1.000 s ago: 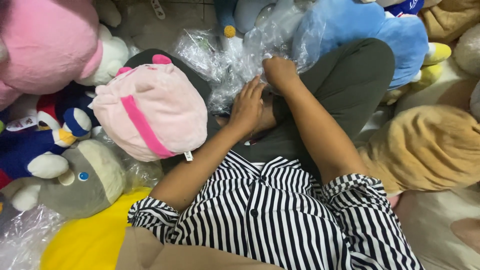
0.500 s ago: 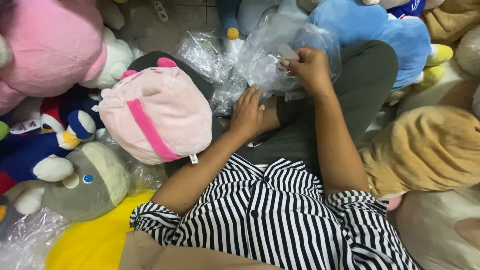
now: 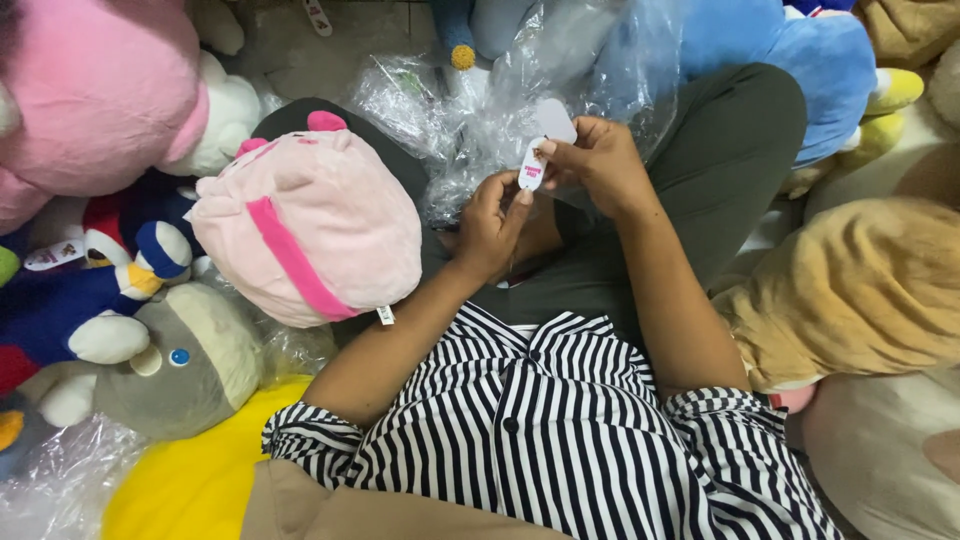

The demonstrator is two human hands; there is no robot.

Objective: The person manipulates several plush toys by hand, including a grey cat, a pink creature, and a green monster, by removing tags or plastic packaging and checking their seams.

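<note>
My right hand (image 3: 598, 165) pinches a small white tag (image 3: 531, 164) together with a clear plastic bag (image 3: 590, 70) that rises behind it. My left hand (image 3: 490, 222) reaches up with its fingertips touching the lower end of the tag. Both hands are over my lap, above my dark green trousers (image 3: 700, 170). A pink plush toy (image 3: 310, 228) with a darker pink stripe rests on my left knee, just left of my left forearm.
Soft toys crowd all sides: a large pink one (image 3: 90, 90), a grey one (image 3: 170, 365), a blue one (image 3: 790, 55), a tan one (image 3: 860, 290), and a yellow cushion (image 3: 190, 480). Crumpled clear plastic (image 3: 410, 95) lies ahead on the tiled floor.
My right hand lifted the plastic bag from my lap and brought the tag toward me. My left hand rose from my leg to meet the tag.
</note>
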